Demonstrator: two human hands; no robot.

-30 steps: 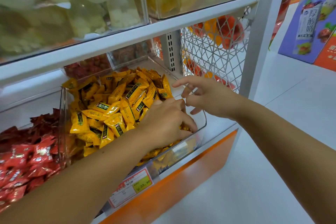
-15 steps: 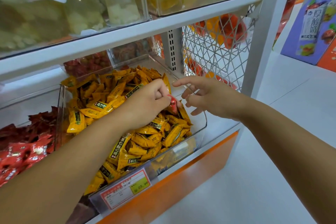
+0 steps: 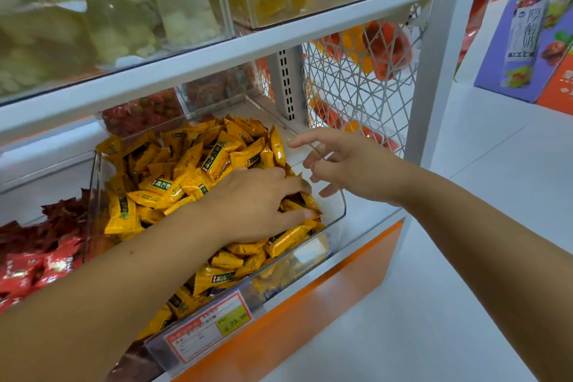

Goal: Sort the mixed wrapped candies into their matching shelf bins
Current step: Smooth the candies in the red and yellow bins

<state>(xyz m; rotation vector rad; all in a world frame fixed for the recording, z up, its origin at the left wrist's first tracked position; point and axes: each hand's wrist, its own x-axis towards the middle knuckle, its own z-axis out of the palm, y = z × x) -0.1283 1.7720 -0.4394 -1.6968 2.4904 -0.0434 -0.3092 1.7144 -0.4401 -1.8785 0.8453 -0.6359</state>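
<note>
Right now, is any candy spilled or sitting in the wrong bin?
Nothing stands out. The yellow candies all sit inside their clear bin, and the red candies lie apart to its left. No stray colour shows, though the left hand covers part of the yellow pile.

The white lower shelf (image 3: 369, 222) carries a clear bin (image 3: 339, 214) heaped with yellow candies (image 3: 186, 170). Just beside it, to the left, sits a second bin (image 3: 46, 175) of red candies (image 3: 28, 267).

Shop, sweets aisle: clear plastic bin (image 3: 338, 211) of yellow wrapped candies (image 3: 217, 152), red-bordered paper price label (image 3: 207, 329) on its front, white metal shelving (image 3: 217, 53), purple printed drink carton (image 3: 524, 40) nearby.
</note>
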